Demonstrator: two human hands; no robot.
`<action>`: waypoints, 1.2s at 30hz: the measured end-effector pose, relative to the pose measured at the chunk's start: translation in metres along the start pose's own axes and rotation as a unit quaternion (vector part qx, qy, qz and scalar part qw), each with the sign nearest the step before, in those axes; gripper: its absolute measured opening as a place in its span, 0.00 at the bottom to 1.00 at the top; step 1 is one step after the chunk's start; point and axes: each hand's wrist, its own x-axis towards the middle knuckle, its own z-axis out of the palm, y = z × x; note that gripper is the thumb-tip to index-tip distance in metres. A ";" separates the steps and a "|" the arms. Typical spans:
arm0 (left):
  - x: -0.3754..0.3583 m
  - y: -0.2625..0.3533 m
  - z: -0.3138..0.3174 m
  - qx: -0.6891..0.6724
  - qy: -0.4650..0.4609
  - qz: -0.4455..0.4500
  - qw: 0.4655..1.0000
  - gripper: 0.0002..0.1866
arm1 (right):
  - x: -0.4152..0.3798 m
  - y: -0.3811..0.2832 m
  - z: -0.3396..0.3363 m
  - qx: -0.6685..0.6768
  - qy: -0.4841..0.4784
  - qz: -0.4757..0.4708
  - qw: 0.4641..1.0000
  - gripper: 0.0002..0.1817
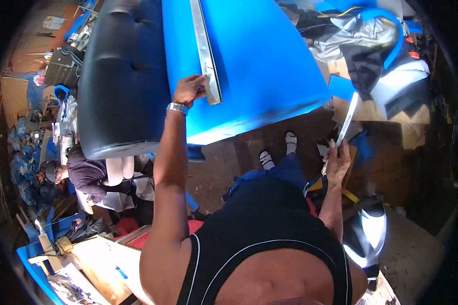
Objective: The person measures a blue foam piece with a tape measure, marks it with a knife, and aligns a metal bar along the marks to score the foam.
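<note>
1. The single view looks from the person's head, and it faces forward and steeply down.
2. It is wide and round, with dark edges.
3. The person's own torso is very near, at the bottom; the left hand and right hand are farther, the feet farther still.

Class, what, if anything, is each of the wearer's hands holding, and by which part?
Left hand: the metal bar, by its edge near the lower end. Right hand: the pale strip, by its lower end.
</note>
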 end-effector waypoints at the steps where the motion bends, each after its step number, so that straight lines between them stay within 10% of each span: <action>1: -0.012 -0.001 -0.004 0.014 -0.010 -0.003 1.000 0.21 | -0.008 0.005 -0.002 0.022 0.012 -0.006 1.000 0.22; 22: -0.043 0.011 0.058 0.270 -0.111 0.048 0.955 0.17 | -0.026 0.019 0.042 0.039 -0.081 0.048 0.995 0.25; 25: -0.043 0.017 0.055 0.380 -0.098 0.159 0.906 0.18 | -0.027 0.020 0.048 0.032 -0.116 0.027 0.992 0.27; 32: -0.055 -0.008 0.089 0.388 0.143 0.209 0.886 0.48 | -0.034 0.030 0.056 0.031 -0.158 0.043 0.986 0.25; 36: -0.057 0.001 0.128 0.440 0.157 0.240 0.851 0.40 | -0.034 0.028 0.058 0.036 -0.163 0.032 0.985 0.24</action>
